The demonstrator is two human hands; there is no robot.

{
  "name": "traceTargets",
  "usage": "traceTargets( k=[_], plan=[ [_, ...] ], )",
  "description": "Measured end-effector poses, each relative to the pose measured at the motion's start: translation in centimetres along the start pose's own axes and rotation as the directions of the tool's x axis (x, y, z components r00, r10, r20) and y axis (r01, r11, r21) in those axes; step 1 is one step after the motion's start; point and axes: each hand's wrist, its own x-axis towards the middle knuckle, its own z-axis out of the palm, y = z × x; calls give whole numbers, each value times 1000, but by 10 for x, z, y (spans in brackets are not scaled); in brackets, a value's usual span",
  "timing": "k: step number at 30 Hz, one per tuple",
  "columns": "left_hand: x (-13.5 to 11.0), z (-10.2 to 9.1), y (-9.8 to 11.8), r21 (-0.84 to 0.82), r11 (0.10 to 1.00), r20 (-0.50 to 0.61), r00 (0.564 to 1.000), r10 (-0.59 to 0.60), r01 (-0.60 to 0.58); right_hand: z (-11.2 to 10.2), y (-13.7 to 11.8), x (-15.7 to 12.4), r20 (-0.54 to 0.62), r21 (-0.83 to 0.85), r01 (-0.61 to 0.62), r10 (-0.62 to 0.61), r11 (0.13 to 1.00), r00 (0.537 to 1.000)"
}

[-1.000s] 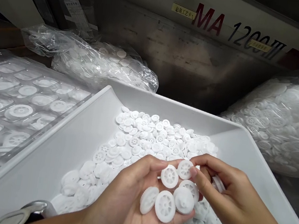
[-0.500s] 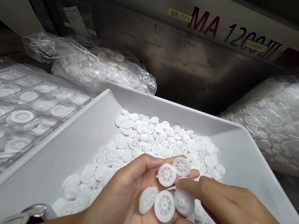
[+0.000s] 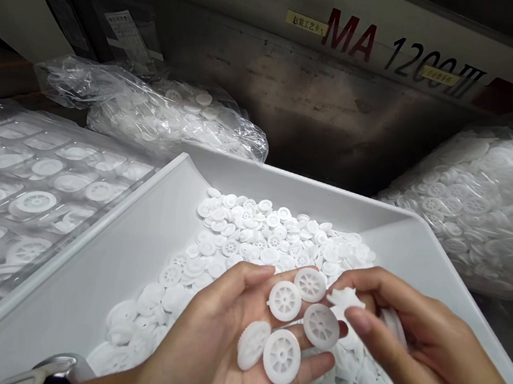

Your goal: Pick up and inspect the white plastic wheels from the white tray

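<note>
My left hand (image 3: 223, 332) is palm up over the tub, its fingers loosely spread under several white plastic gear wheels (image 3: 281, 357). The wheels have spokes and a small hub; one at the left of the palm is tilted, showing its toothed rim. To the right, my right hand (image 3: 412, 338) is half curled, thumb and forefinger apart. A white disc (image 3: 394, 326), apparently another gear wheel, sits inside its fingers, partly hidden by the thumb. Below both hands lies a heap of similar gear wheels (image 3: 273, 241) in the light grey tub (image 3: 142, 233).
Left of the tub, a clear compartment tray (image 3: 42, 205) holds white parts. Behind it lies a clear plastic bag (image 3: 176, 118) of white pieces. Another full bag (image 3: 485, 209) stands at the right. A machine panel (image 3: 271, 80) marked MA 1200 rises at the back.
My right hand has drawn back to the right from my left palm, with a white disc now showing in its fingers. The wheel at the palm's right now lies uncovered.
</note>
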Motion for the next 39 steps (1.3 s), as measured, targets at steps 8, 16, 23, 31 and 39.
traceTargets(
  k=[8, 16, 23, 31, 39],
  plan=[
    [-1, -3, 0, 3, 1000, -16, 1000, 0, 0, 6, 6, 9, 37, 197, -147, 142, 969, 989],
    [-1, -3, 0, 20, 1000, -52, 999, 11, -10, 10, 8, 9, 47, 160, -184, 179, 970, 983],
    [-1, 0, 0, 28, 999, -150, 988, 24, -20, 12, 4, 11, 81, 271, -124, 106, 954, 991],
    [-1, 0, -1, 29, 998, -232, 970, 67, -62, 13, 8, 8, 136, 203, -158, 132, 966, 982],
    [-2, 4, 0, 69, 995, -229, 969, 92, -79, 15, 7, 7, 122, -36, -157, 160, 987, 980]
  ],
)
